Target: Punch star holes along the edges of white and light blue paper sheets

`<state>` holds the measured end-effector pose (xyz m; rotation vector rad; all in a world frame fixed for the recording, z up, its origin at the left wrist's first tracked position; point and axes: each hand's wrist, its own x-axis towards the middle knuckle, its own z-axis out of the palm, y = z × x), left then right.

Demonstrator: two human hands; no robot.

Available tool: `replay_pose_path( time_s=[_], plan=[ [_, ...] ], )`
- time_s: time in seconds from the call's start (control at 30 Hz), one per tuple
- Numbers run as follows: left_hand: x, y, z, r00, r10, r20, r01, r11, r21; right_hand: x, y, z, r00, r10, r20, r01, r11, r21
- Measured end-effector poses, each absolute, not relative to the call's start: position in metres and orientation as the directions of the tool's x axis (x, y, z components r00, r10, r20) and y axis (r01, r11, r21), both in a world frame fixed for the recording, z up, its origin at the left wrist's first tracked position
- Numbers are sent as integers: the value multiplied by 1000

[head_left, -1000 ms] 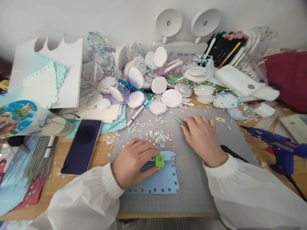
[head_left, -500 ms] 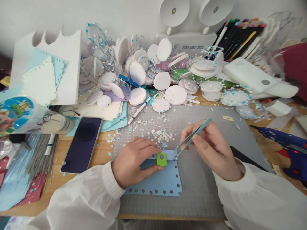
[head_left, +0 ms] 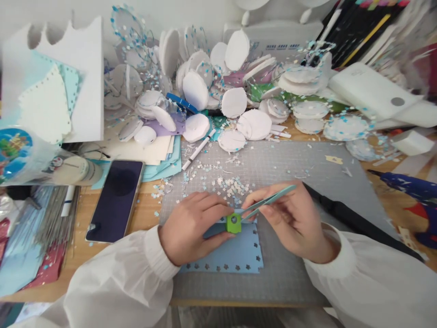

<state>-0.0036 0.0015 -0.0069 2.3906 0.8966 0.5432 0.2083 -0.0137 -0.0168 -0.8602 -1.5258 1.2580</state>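
Between the thumb and fingers of my left hand [head_left: 196, 225] is a small green paper punch [head_left: 233, 223]. It sits at the upper edge of a light blue foam sheet [head_left: 235, 250], which has flower-shaped holes along its lower and right edges. My right hand [head_left: 287, 218] pinches a pair of teal tweezers [head_left: 269, 201], their tips pointing left at the punch. Whether the tips hold anything is too small to tell. Small white and blue flower cutouts [head_left: 232, 187] lie scattered just beyond both hands.
A grey cutting mat [head_left: 290, 278] lies under the work. White discs [head_left: 254, 124] with beaded wires are heaped at the back. A phone [head_left: 115, 200] and a cup [head_left: 34, 159] are on the left. A black tool [head_left: 358, 218] and a blue glue gun [head_left: 403, 184] lie right.
My right hand has moved left, bringing the tweezer tips from the sheet's upper right corner to the green punch. My left hand keeps its hold. The view has shifted slightly.
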Motion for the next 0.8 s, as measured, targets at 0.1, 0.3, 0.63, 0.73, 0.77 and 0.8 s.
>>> replay_pose_path(
  time_s=[0.1,0.3,0.63,0.73,0.77,0.8],
  plan=[
    [-4,1,-7,697,696,174,483,-635,603,210,-14,-17,-303,924,232,33,254,-967],
    [-4,1,-7,702,691,175,478,-639,603,216,-9,-17,-373,914,162,137,227,-964],
    [-4,2,-7,695,695,184,475,-636,609,209,-7,-14,-307,952,3,19,9,-1000],
    [-4,3,-6,698,692,185,472,-639,608,206,-6,-13,-287,958,-1,10,2,-1000],
    [-4,3,-6,700,689,185,470,-641,607,206,-6,-13,-285,958,-7,2,-7,-1000],
    [-4,2,-6,702,687,186,468,-643,607,205,-6,-14,-283,959,-16,-11,-20,-1000]
  ],
)
